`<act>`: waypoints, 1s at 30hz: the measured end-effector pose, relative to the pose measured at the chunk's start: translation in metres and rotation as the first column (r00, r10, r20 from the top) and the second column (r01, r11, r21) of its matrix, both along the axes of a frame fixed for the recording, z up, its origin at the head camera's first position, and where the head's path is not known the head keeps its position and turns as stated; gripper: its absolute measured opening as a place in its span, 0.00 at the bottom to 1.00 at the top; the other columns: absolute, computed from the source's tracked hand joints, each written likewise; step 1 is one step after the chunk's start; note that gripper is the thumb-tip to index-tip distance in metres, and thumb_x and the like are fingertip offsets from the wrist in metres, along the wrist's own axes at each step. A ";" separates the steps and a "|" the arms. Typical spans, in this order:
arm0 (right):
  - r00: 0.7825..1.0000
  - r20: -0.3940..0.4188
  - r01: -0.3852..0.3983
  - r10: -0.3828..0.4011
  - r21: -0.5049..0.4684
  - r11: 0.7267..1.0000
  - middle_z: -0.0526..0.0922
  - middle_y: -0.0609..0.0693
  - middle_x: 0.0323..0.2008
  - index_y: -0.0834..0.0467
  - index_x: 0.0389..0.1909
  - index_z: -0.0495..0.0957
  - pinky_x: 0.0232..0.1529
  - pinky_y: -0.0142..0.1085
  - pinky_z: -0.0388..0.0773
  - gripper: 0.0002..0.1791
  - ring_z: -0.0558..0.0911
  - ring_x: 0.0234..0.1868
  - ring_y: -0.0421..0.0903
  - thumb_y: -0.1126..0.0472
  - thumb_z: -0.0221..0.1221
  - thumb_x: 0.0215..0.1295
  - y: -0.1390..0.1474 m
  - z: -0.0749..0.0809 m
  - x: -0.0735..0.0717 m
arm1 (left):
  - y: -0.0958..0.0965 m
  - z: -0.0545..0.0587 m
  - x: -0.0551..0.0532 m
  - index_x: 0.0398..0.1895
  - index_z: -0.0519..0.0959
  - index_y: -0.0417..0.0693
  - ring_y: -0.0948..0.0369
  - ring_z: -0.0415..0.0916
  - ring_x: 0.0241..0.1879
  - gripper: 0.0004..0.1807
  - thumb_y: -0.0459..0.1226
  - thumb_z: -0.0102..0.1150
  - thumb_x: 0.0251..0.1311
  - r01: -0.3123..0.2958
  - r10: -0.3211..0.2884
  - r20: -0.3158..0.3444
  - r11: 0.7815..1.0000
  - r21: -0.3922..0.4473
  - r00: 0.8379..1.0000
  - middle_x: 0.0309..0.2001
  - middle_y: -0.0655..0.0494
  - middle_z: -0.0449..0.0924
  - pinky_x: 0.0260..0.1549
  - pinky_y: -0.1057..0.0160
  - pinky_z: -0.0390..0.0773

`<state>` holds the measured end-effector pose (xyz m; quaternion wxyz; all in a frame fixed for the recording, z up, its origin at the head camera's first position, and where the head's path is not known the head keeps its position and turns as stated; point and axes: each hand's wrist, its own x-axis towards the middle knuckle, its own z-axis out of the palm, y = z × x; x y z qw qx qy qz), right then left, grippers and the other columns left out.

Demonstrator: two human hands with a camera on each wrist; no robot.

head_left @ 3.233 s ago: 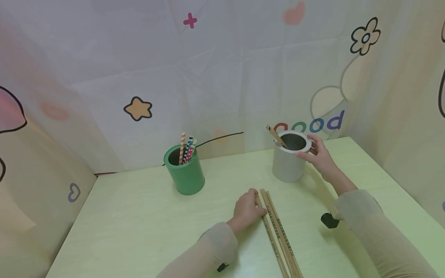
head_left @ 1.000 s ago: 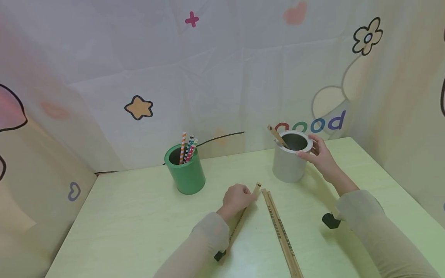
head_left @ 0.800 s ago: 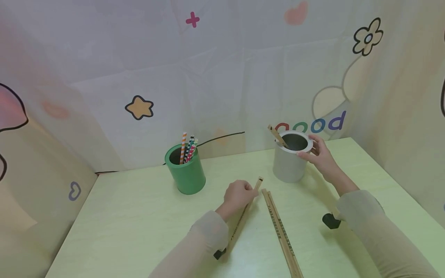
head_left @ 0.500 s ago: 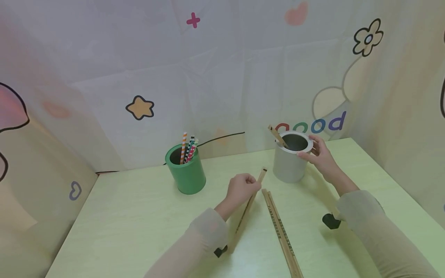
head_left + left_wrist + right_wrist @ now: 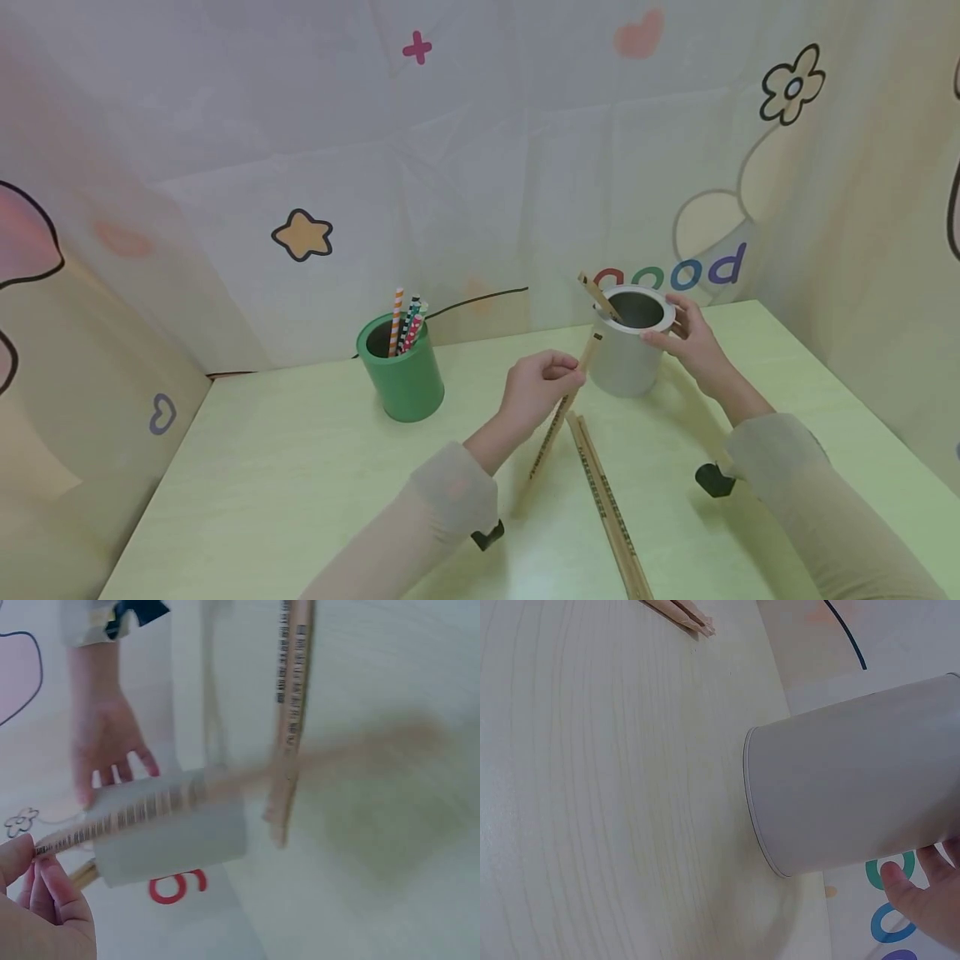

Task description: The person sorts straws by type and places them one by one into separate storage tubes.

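Observation:
My left hand pinches a slim brown paper-wrapped stick with dark printing, near its top end, between thumb and fingers. The stick slants above the table, its upper end overlapping the grey canister in the head view. In the left wrist view the held stick crosses in front of the canister, its far part blurred. My right hand holds the canister at the right of its rim, thumb in front and fingers behind. Another wrapped stick leans inside the canister, its lower part hidden.
Further wrapped sticks lie side by side on the pale table, between my forearms. To the left stands a green canister with several patterned straws. Behind the table hangs a printed cloth.
My left hand has drawn one wrapped stick away from those on the table, then raised it and carried it right toward the grey canister. My right hand stays on the canister.

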<state>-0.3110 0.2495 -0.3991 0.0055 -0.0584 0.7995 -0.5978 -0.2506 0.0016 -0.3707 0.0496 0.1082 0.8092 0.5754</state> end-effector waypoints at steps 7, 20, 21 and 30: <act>1.000 -0.003 -0.002 0.002 0.000 1.000 0.36 0.62 0.68 0.58 0.67 0.32 0.62 0.56 0.49 0.45 0.42 0.68 0.62 0.56 0.53 0.61 0.000 0.001 0.001 | 0.000 0.037 -0.001 0.40 0.78 0.46 0.66 0.77 0.34 0.12 0.38 0.60 0.51 -0.037 0.038 -0.006 0.993 0.115 0.999 0.35 0.54 0.81 0.36 0.69 0.77; 1.000 -0.025 -0.015 0.014 -0.047 0.999 0.40 0.64 0.67 0.60 0.66 0.34 0.63 0.55 0.48 0.44 0.44 0.68 0.61 0.58 0.54 0.60 0.000 0.000 0.003 | -0.005 0.085 -0.020 0.40 0.76 0.42 0.64 0.77 0.34 0.13 0.40 0.59 0.53 -0.145 0.192 -0.111 0.932 0.333 0.975 0.36 0.50 0.79 0.36 0.68 0.77; 1.000 -0.026 -0.016 0.015 -0.047 0.999 0.40 0.64 0.67 0.61 0.66 0.34 0.63 0.55 0.48 0.44 0.44 0.68 0.61 0.58 0.54 0.60 0.000 0.000 0.003 | -0.005 0.087 -0.021 0.40 0.76 0.42 0.64 0.76 0.34 0.13 0.40 0.59 0.53 -0.153 0.204 -0.115 0.925 0.347 0.972 0.36 0.50 0.79 0.37 0.68 0.77; 1.000 -0.018 -0.015 0.014 -0.051 0.999 0.39 0.64 0.67 0.61 0.66 0.33 0.64 0.54 0.47 0.44 0.43 0.68 0.61 0.58 0.54 0.60 -0.001 0.001 0.004 | -0.006 0.100 -0.029 0.38 0.75 0.41 0.65 0.75 0.34 0.12 0.40 0.58 0.54 -0.228 0.306 -0.121 0.873 0.430 0.944 0.34 0.53 0.77 0.38 0.69 0.77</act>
